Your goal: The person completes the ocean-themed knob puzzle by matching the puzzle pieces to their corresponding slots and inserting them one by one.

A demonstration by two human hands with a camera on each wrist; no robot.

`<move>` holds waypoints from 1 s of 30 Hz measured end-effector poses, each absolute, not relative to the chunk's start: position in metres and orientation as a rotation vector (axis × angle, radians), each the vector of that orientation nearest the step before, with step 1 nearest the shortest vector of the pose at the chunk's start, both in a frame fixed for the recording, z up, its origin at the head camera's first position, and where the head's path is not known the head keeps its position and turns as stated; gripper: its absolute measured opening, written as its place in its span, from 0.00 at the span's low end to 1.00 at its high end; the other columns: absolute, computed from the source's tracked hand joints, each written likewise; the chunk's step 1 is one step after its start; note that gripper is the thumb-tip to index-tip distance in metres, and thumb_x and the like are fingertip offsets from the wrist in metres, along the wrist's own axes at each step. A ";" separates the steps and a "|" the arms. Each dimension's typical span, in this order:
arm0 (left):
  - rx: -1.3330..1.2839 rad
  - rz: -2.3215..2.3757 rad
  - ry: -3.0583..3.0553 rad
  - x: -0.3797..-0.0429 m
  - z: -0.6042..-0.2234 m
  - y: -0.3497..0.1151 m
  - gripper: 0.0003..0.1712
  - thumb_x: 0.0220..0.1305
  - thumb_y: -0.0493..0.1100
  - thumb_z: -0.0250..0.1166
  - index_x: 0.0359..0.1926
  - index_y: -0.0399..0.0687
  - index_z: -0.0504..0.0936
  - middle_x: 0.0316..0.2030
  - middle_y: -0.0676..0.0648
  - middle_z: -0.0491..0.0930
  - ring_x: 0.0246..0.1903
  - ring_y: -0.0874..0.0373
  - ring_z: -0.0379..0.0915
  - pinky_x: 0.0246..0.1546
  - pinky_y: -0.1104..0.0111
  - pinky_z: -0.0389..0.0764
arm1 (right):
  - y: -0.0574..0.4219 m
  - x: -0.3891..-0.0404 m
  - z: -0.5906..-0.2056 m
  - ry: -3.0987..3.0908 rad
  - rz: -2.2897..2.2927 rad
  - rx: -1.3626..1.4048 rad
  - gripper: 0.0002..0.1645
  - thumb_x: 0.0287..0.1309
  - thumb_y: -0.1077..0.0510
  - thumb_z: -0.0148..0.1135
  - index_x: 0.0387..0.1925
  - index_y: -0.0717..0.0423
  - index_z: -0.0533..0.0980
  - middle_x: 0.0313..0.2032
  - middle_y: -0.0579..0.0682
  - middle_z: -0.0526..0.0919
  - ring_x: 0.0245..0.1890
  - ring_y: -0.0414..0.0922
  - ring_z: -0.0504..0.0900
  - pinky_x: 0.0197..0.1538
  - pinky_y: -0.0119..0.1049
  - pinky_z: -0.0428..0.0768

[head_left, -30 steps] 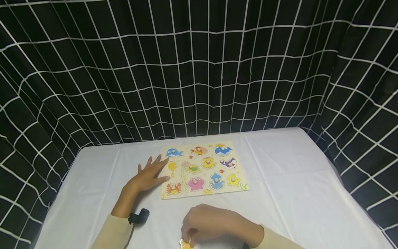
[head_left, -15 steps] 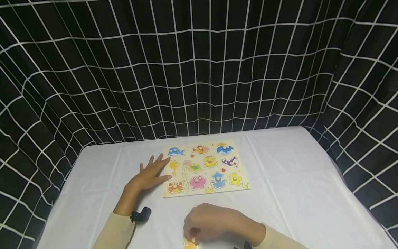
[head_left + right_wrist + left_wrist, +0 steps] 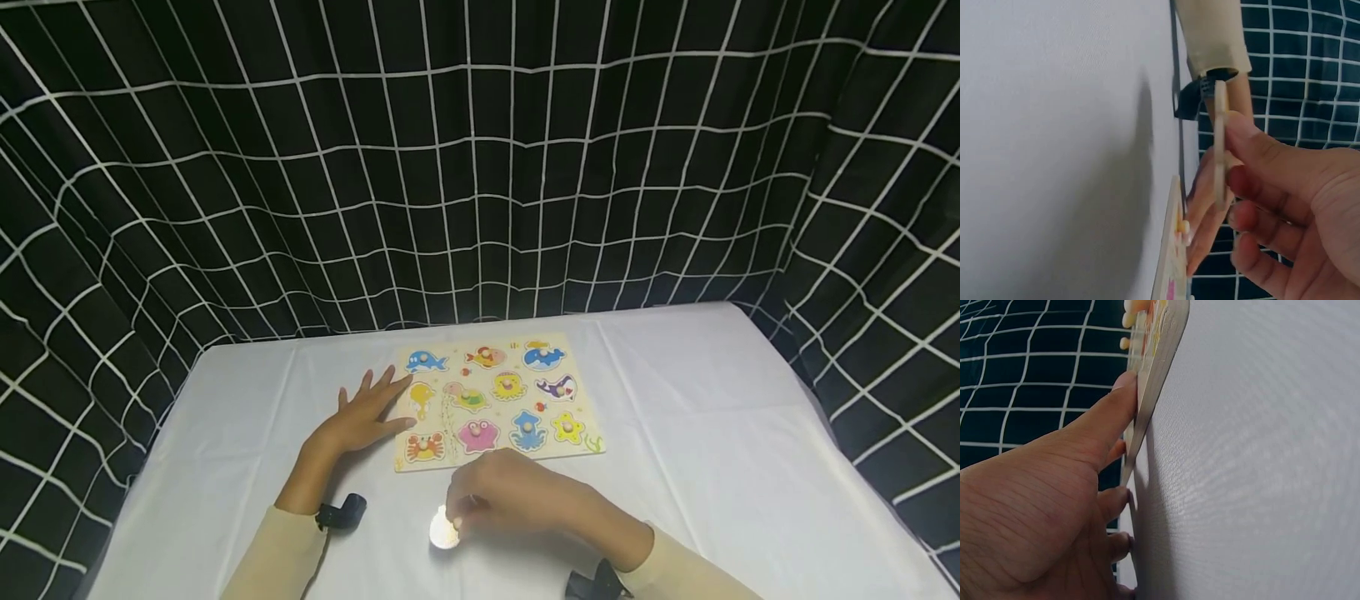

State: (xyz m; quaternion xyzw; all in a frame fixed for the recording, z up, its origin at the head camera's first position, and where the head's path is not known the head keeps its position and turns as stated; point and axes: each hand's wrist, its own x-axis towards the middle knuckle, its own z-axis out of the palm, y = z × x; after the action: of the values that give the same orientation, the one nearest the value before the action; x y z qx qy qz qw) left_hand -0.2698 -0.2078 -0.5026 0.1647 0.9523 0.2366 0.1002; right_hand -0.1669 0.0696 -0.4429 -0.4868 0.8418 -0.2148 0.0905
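A wooden knobbed puzzle board with sea-animal pieces lies on the table. Fingers spread, my left hand rests at its left edge; in the left wrist view the thumb touches the board's side. My right hand pinches a knobbed puzzle piece between thumb and fingers, in front of the board's near edge. Glare washes out the piece's face in the head view. The right wrist view shows the puzzle piece edge-on, raised off the cloth.
White cloth covers the table, with wide stretches on both sides of the board. Behind and beside it hangs a black curtain with a white grid. Each wrist wears a black camera; the left wrist camera sits close to the cloth.
My right hand has lifted the puzzle piece and moved it forward, away from the table's near side towards the board. The left hand stays at the board's edge.
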 end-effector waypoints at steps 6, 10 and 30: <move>0.491 0.712 2.822 -0.270 -0.501 -0.206 0.45 0.67 0.64 0.63 0.79 0.56 0.59 0.80 0.40 0.46 0.78 0.34 0.30 0.67 0.29 0.29 | 0.070 -0.173 -0.442 2.582 -0.712 -1.384 0.04 0.57 0.54 0.75 0.34 0.42 0.85 0.25 0.30 0.77 0.25 0.29 0.70 0.32 0.23 0.70; 0.494 0.710 2.833 -0.272 -0.501 -0.205 0.45 0.68 0.63 0.64 0.79 0.56 0.59 0.80 0.39 0.46 0.78 0.34 0.30 0.67 0.28 0.30 | 0.071 -0.179 -0.441 2.646 -0.731 -1.330 0.05 0.56 0.51 0.75 0.33 0.41 0.85 0.23 0.29 0.75 0.23 0.29 0.69 0.31 0.25 0.70; 0.513 0.679 2.818 -0.273 -0.504 -0.211 0.45 0.68 0.64 0.62 0.80 0.57 0.57 0.80 0.39 0.45 0.78 0.33 0.30 0.67 0.28 0.30 | 0.048 -0.237 -0.424 2.881 -0.768 -1.083 0.10 0.56 0.49 0.76 0.28 0.43 0.81 0.19 0.33 0.76 0.21 0.35 0.72 0.24 0.32 0.72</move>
State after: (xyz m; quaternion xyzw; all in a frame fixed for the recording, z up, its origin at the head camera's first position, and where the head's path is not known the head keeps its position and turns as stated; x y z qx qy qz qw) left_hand -0.2735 -0.2106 -0.5036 0.1733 0.9526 0.2295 0.0986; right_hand -0.2367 0.0475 -0.4238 -0.3412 0.9081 -0.2421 -0.0155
